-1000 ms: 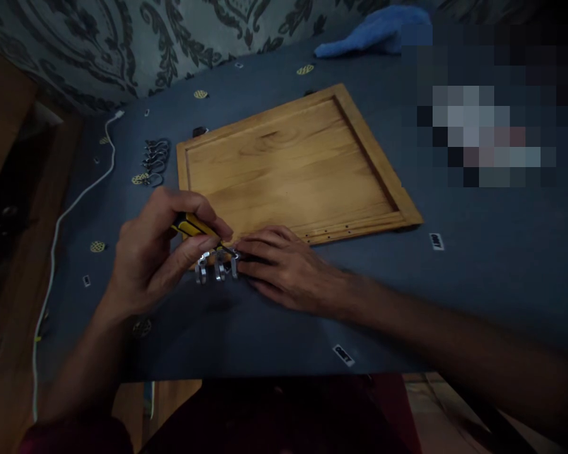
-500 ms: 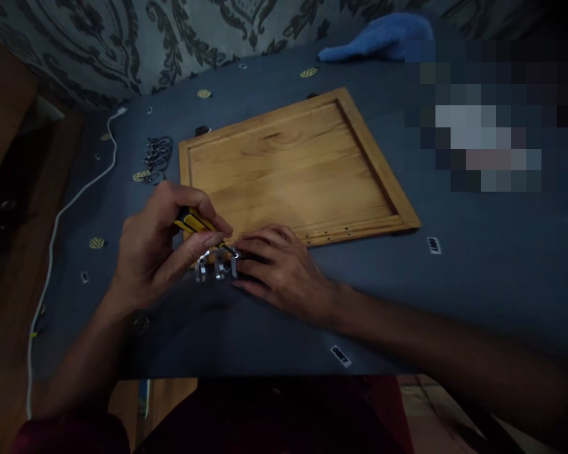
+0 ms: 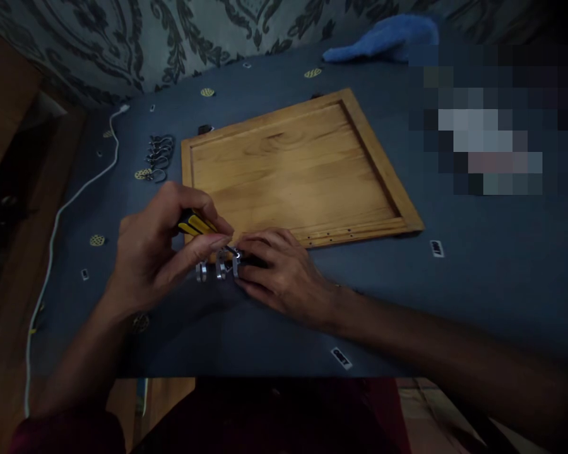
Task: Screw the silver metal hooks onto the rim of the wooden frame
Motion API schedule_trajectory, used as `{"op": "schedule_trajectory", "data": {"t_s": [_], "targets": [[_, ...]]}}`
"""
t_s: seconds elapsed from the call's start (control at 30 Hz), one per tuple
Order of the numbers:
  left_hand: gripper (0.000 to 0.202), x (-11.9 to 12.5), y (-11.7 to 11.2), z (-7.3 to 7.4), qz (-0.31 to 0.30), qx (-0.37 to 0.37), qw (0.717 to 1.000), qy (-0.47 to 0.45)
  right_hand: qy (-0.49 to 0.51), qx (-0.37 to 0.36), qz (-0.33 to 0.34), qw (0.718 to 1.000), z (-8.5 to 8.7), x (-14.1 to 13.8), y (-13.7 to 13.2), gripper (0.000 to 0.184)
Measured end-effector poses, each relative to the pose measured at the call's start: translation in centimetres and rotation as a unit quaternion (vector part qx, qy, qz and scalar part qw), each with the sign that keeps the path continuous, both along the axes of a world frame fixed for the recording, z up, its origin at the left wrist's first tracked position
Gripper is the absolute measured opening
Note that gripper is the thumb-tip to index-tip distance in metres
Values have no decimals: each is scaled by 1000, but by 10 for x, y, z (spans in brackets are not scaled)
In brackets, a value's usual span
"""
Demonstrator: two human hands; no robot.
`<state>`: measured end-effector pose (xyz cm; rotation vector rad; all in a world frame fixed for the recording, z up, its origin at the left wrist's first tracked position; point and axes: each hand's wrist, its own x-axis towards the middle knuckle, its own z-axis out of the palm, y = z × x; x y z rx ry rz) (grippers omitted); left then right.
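My left hand is closed around a yellow-and-black screwdriver, its tip angled down to the right onto a metal clip. The clip, a curved silver piece, sits at the near left edge of a framed wooden panel. My right hand has its fingers closed against this clip and the panel's edge, partly hiding both. Two more metal clips stand in a row along the edge to the left. Small dark holes dot the near rim right of my fingers.
Several dark metal clips lie beyond my left hand. A white cable runs down the table's left side. A blue cloth rests at the back near the patterned wall. A blurred-out patch covers the upper right.
Both hands keep their places at the clip, with the screwdriver turned slightly in my left hand. The whole view has shifted a little.
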<state>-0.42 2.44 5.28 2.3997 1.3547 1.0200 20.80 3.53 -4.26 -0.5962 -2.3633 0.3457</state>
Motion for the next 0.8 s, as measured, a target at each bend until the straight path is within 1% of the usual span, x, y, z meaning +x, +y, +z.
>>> {"op": "schedule_trajectory", "data": {"t_s": [0.07,0.17,0.2,0.27,0.33,0.43,0.53,0.6,0.7,0.8], "targets": [[15,-4,0,6,-46,-55,997,-15,-3,-5,4,1000,-1,1,1,14],[27,-7,0,18,-109,-135,984,-31,10,-7,8,1000,-3,1,1,15],[31,-8,0,21,-122,-153,980,-36,15,-8,8,1000,-3,1,1,16],[34,-9,0,26,-131,-164,977,-38,23,-8,9,1000,-4,0,1,18],[33,-9,0,26,-117,-142,982,-31,26,-7,9,1000,-4,0,1,19],[34,-12,2,21,-94,-100,991,-4,28,-9,11,1000,-5,0,1,19],[30,-14,4,13,-42,-63,997,2,20,-14,13,1000,-4,1,2,19],[30,-14,5,10,-11,-34,999,-15,14,-16,16,1000,-4,2,3,19],[31,-10,5,9,-12,-25,999,-38,11,-19,23,999,-4,3,3,18],[31,-5,4,12,-29,-41,997,-52,14,-22,25,999,-3,3,4,18]]}}
